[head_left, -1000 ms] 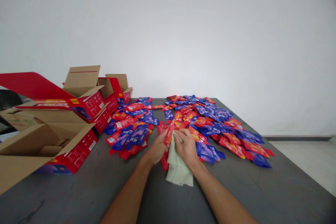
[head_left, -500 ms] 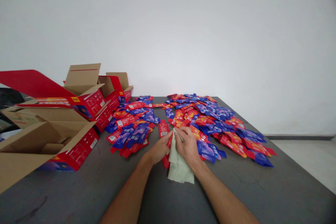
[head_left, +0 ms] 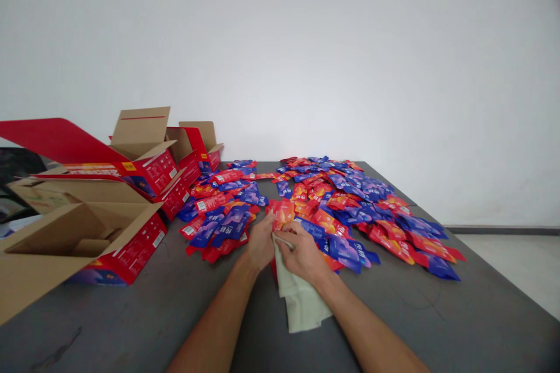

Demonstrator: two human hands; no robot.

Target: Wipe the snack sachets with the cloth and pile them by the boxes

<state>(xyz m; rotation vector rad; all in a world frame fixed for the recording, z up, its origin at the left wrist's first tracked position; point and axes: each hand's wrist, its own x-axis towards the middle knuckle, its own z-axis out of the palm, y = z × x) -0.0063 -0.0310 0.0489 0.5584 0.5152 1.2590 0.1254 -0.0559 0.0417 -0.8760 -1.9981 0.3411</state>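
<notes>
My left hand (head_left: 261, 243) is closed on a red-orange sachet (head_left: 283, 213), whose printed face sticks up above the fingers. Beside it, my right hand (head_left: 303, 252) pinches a pale green cloth (head_left: 304, 306) against the lower part of that sachet. The cloth hangs down toward the tabletop under my right wrist. Between the two hands, the fingertips and the sachet's lower end are partly hidden. Just beyond my right hand lies a blue sachet (head_left: 311, 228), at the near edge of the big pile.
A wide heap of red and blue sachets (head_left: 363, 186) covers the right side of the dark table (head_left: 144, 326). A smaller heap (head_left: 223, 224) lies left of my hands. Open cardboard boxes (head_left: 135, 250) stand along the left, flaps spread. A white wall (head_left: 280, 58) rises behind.
The sachet in my left hand now shows its orange printed face, raised higher. My right hand and the cloth have shifted slightly toward me and the left.
</notes>
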